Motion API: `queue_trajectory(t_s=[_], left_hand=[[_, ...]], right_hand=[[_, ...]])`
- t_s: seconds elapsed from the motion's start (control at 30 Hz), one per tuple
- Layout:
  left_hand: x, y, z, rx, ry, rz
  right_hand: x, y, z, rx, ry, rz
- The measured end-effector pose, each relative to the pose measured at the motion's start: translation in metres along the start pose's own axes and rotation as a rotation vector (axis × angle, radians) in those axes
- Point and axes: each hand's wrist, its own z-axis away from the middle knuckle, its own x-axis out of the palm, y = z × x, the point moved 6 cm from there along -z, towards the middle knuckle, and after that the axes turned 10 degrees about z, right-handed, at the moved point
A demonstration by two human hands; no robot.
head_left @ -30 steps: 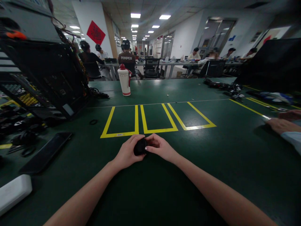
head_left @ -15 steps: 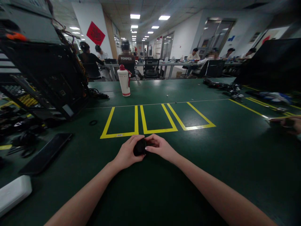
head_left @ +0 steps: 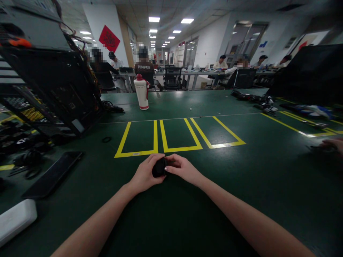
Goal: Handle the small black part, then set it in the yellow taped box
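- Clutter point(head_left: 26, 157) of dark cables and parts is crowding the left edge, with a white rounded case point(head_left: 17, 219) lying nearer the person.
- An open black equipment chassis point(head_left: 61, 89) is standing behind that clutter, its wires hanging out, blocking the view of the room's left side.
- A flat black slab point(head_left: 52, 175) is lying slantwise near the left forearm; beyond it, a thin black ring point(head_left: 106, 139) is resting on the green tabletop point(head_left: 166, 217).
- A white tumbler point(head_left: 141, 94) with a red lid and strap is standing upright, well beyond a yellow tape outline point(head_left: 155, 137).
- The left hand point(head_left: 144, 174) is curling around a small black object point(head_left: 158, 169), gripping its left side.
- That object is sitting between both hands, just nearer than the tape; fingers are hiding much of it.
- The right hand point(head_left: 186, 169) is pinching its right edge with thumb and fingers.
- Two more tape outlines point(head_left: 183, 147) are continuing rightward.
- Black cables point(head_left: 265, 101) are sprawling farther off at right.
- A co-worker's hand point(head_left: 333, 144) is reaching in at the right edge, blurred, beside a dark item point(head_left: 321, 149) too unclear to name.
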Motion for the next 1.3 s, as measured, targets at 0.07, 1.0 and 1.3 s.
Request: queue_trajectory(t_s=[0.07,1.0,1.3], left_hand=[[0.0,0.001,0.0,0.015,0.005,-0.001],[0.001,-0.003,0.0,-0.011,-0.022,0.003],[0.001,-0.001,0.0,0.007,-0.02,0.003]], right_hand=[[0.001,-0.002,0.001,-0.019,-0.044,-0.054],[-0.002,0.005,-0.002,-0.015,0.071,-0.038],[0.0,-0.001,0.001,-0.07,-0.035,-0.088]])
